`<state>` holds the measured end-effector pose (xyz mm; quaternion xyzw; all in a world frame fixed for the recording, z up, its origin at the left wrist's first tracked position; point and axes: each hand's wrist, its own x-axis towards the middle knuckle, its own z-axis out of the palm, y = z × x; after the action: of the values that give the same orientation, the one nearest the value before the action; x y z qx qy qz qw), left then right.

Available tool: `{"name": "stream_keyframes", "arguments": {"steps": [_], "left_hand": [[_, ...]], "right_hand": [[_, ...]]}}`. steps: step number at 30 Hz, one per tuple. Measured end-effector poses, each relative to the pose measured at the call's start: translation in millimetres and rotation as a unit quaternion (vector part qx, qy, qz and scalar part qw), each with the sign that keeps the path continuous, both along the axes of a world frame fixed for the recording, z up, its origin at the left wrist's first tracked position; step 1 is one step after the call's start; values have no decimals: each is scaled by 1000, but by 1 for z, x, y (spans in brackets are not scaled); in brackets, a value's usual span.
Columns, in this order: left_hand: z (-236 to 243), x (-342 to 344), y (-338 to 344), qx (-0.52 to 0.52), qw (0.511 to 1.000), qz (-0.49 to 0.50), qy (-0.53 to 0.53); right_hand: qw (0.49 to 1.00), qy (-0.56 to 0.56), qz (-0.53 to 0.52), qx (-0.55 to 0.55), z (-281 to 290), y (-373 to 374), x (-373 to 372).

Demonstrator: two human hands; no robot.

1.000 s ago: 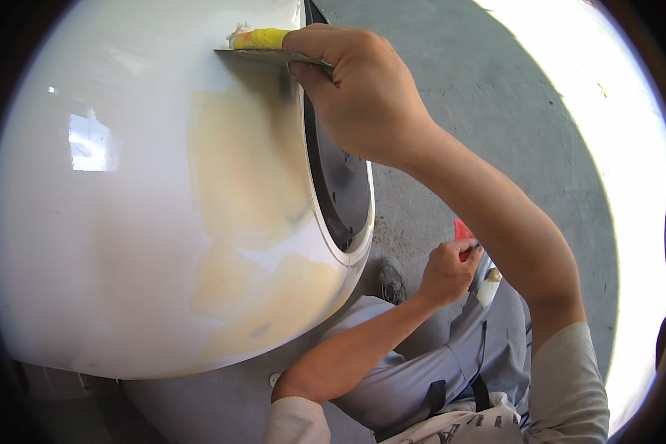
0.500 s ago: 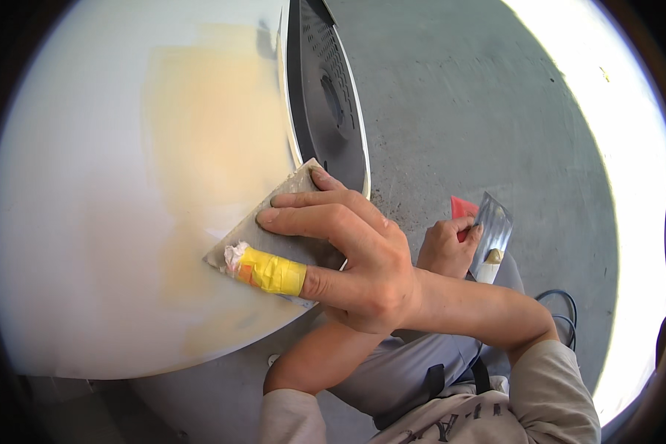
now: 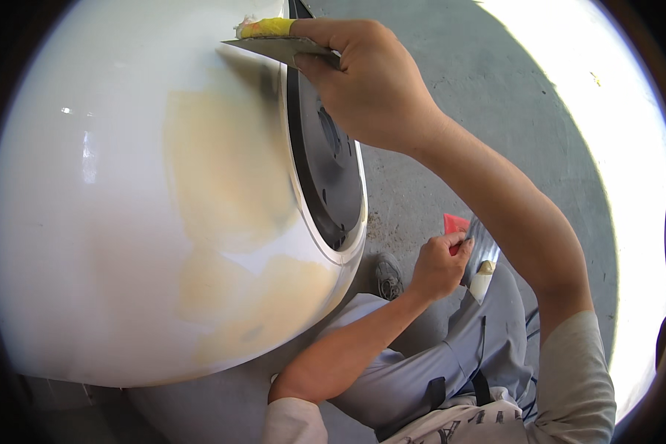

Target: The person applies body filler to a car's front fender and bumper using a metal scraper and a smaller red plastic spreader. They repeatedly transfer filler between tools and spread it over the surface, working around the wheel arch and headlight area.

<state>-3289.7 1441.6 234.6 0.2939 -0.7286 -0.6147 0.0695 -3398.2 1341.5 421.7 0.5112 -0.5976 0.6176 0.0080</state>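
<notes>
My right hand (image 3: pixel 377 85) grips a flat grey scraper blade (image 3: pixel 270 48), its thumb and fingers closed on either side. Yellow tape with a white wad at its tip wraps one finger. The blade stands edge-on over the upper part of a white car bumper (image 3: pixel 118 244), by the rim of its dark opening; whether it touches is unclear. Beige filler patches (image 3: pixel 226 163) spread over the panel. Lower right, my left hand (image 3: pixel 444 263) is closed on a red spreader (image 3: pixel 455 223) and a grey-bladed putty knife (image 3: pixel 481 248); a tan dab sits near its whitish handle.
A black perforated insert (image 3: pixel 325 166) fills the opening along the bumper's right side. Grey concrete floor (image 3: pixel 488 111) lies beyond, ending at a bright sunlit strip (image 3: pixel 651 222). My grey trousers (image 3: pixel 459 348) and a shoe (image 3: pixel 388 275) are below the panel.
My right hand has swung up and away with the scraper, from the bumper's lower middle to its top, and the blade has turned edge-on. The left hand has barely moved.
</notes>
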Motion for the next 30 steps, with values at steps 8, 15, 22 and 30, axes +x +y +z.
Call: {"name": "stream_keyframes", "arguments": {"steps": [8, 15, 22, 30], "left_hand": [[-4, 2, 3, -13, 997, 24, 67], [-11, 0, -3, -1, 999, -17, -44], [-2, -1, -4, 32, 998, 44, -27], [48, 14, -23, 464, 866, 147, 119]], "right_hand": [[996, 34, 39, -73, -5, 5, 23], [975, 37, 83, -205, -49, 53, 86], [970, 66, 79, -222, -82, 68, 115], [979, 135, 136, -64, -58, 165, 28]]}}
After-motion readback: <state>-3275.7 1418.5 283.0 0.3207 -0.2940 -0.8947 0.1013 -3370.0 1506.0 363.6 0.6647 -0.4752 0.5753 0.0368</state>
